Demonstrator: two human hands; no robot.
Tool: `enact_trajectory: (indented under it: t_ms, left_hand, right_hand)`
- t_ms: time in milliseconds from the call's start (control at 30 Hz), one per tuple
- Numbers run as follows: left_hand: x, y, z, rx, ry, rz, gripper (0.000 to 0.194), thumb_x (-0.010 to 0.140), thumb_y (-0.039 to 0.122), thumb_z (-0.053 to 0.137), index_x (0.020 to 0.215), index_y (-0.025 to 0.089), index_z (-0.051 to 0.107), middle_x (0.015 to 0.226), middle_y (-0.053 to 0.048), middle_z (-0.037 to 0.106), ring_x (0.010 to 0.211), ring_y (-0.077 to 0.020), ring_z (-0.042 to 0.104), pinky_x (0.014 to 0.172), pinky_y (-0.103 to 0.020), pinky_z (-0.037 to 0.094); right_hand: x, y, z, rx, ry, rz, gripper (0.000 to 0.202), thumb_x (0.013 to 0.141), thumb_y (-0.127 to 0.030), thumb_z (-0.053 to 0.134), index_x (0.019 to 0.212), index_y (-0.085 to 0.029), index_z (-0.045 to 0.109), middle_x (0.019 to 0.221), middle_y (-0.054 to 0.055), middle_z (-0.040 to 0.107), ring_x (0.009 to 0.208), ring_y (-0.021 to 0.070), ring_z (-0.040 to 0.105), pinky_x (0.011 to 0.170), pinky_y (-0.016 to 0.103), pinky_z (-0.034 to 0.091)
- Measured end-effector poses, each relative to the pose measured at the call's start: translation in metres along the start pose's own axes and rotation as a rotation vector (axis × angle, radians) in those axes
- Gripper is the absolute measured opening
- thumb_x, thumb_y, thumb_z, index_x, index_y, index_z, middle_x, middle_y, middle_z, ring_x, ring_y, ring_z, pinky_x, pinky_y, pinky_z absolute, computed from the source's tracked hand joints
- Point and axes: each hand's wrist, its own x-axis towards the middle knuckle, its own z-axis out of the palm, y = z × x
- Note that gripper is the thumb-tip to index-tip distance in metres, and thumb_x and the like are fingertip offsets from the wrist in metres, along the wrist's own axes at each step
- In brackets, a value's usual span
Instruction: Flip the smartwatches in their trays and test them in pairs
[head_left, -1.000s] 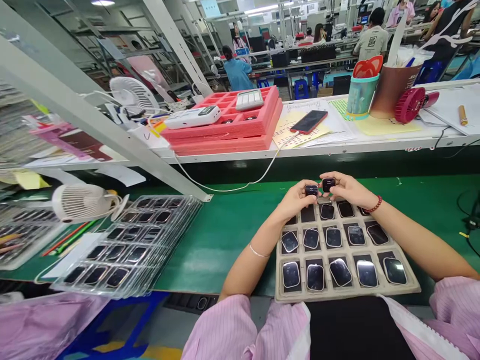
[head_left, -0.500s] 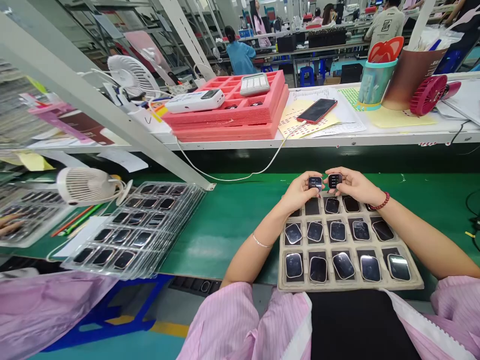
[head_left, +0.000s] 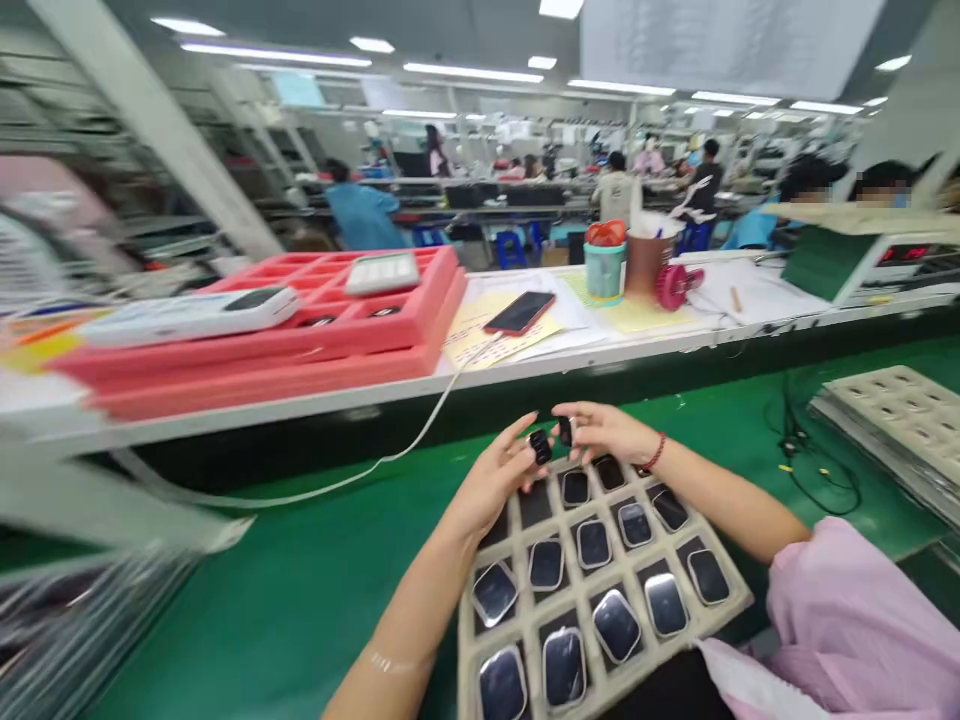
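My left hand (head_left: 504, 468) pinches a small dark smartwatch body (head_left: 539, 446) between thumb and fingers. Close beside it, my right hand (head_left: 606, 432) grips a second watch body (head_left: 565, 431), turned nearly edge-on. Both hands are above the far edge of a beige compartment tray (head_left: 529, 595). Dark rounded-square watch bodies with light rims, such as this watch (head_left: 594, 543), lie in most compartments at various angles. A compartment (head_left: 535, 506) near my left hand holds only a dark liner. Fingers partly cover the two held watches.
Pink foam trays (head_left: 360, 360) sit on the white shelf (head_left: 375, 398) with a phone (head_left: 520, 313) on a white cable. Cups (head_left: 604, 270) and a magenta fan (head_left: 675, 287) stand further right. Stacked trays (head_left: 892, 400) and black cables (head_left: 806, 450) lie right; clear trays (head_left: 97, 620) lie left.
My view has swung up and to the right, showing the stacked trays on the right. Both hands still hold the watches, now turned more edge-on.
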Motion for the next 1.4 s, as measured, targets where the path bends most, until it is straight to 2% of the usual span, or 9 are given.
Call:
enact_trajectory:
  t_ms: [133,333,467,600,667,800,1133,1267,1400]
  left_hand:
    - [0.001,0.001,-0.002,0.084,-0.044,0.032,0.090,0.074,0.048,0.081,0.148,0.019,0.040,0.097,-0.006,0.066,0.066,-0.0127,0.060,0.054,-0.022,0.040]
    - [-0.002,0.006,-0.001,0.146,-0.067,-0.011,0.096,0.070,0.054,0.082,0.147,0.019,0.037,0.097,-0.005,0.065,0.065,-0.0126,0.057,0.059,-0.024,0.041]
    - [-0.005,0.009,0.006,0.155,-0.012,-0.002,0.095,0.068,0.055,0.082,0.145,0.018,0.041,0.094,-0.004,0.065,0.063,-0.0123,0.055,0.057,-0.023,0.039]
    - [-0.007,0.011,0.011,0.207,0.057,-0.019,0.096,0.063,0.057,0.084,0.143,0.022,0.045,0.088,0.000,0.063,0.062,-0.0131,0.055,0.057,-0.023,0.041]
    - [-0.004,0.012,0.009,0.236,0.072,-0.062,0.102,0.057,0.060,0.087,0.143,0.024,0.046,0.084,0.001,0.063,0.062,-0.0146,0.055,0.056,-0.024,0.044]
    - [0.004,0.011,0.001,0.263,0.037,-0.161,0.111,0.049,0.060,0.090,0.144,0.026,0.044,0.085,0.001,0.064,0.066,-0.0168,0.057,0.059,-0.026,0.050]
    - [0.005,0.006,-0.005,0.251,0.017,-0.160,0.097,0.052,0.055,0.091,0.135,0.028,0.051,0.089,0.000,0.067,0.066,-0.0163,0.058,0.057,-0.025,0.052]
    - [0.006,0.004,-0.002,0.247,0.039,-0.089,0.089,0.056,0.056,0.089,0.133,0.026,0.055,0.090,0.000,0.069,0.065,-0.0153,0.058,0.058,-0.024,0.050]
    - [0.000,0.005,0.007,0.203,0.091,-0.035,0.075,0.067,0.053,0.083,0.130,0.020,0.060,0.100,-0.006,0.071,0.072,-0.0164,0.065,0.061,-0.024,0.048]
  right_hand:
    - [0.005,0.000,0.001,-0.067,0.036,-0.024,0.059,0.067,-0.036,0.086,0.120,-0.017,0.067,0.105,0.007,0.070,0.062,0.0076,0.061,0.051,0.019,0.053]
    - [0.005,0.001,0.001,-0.143,0.007,-0.034,0.058,0.068,-0.031,0.084,0.121,-0.016,0.067,0.105,0.007,0.069,0.066,0.0082,0.058,0.048,0.016,0.045]
    - [0.005,-0.002,0.003,-0.191,0.012,-0.027,0.053,0.070,-0.024,0.082,0.120,-0.015,0.067,0.104,0.006,0.069,0.064,0.0067,0.055,0.048,0.015,0.041]
    - [0.002,-0.005,0.007,-0.392,-0.002,-0.089,0.045,0.077,-0.018,0.079,0.121,-0.017,0.068,0.105,0.002,0.067,0.051,0.0003,0.035,0.047,0.015,0.032]
    - [0.001,-0.006,0.008,-0.513,-0.028,-0.124,0.044,0.081,-0.017,0.077,0.124,-0.018,0.066,0.106,0.001,0.064,0.051,0.0000,0.032,0.048,0.015,0.032]
    - [-0.002,-0.011,0.011,-0.608,-0.007,-0.131,0.044,0.086,-0.014,0.072,0.129,-0.015,0.061,0.104,0.000,0.060,0.056,0.0012,0.036,0.053,0.014,0.035]
    - [-0.007,-0.014,0.016,-0.737,0.047,-0.155,0.044,0.086,-0.015,0.072,0.129,-0.014,0.061,0.098,-0.002,0.061,0.059,0.0028,0.055,0.058,0.014,0.042]
    - [0.000,-0.008,0.012,-0.636,0.100,-0.140,0.045,0.084,-0.013,0.073,0.127,-0.014,0.062,0.102,0.000,0.064,0.057,0.0016,0.054,0.055,0.013,0.043]
    - [0.001,-0.009,0.017,-0.329,0.167,-0.028,0.043,0.084,-0.006,0.064,0.126,-0.014,0.061,0.110,0.006,0.069,0.059,0.0049,0.062,0.059,0.018,0.055]
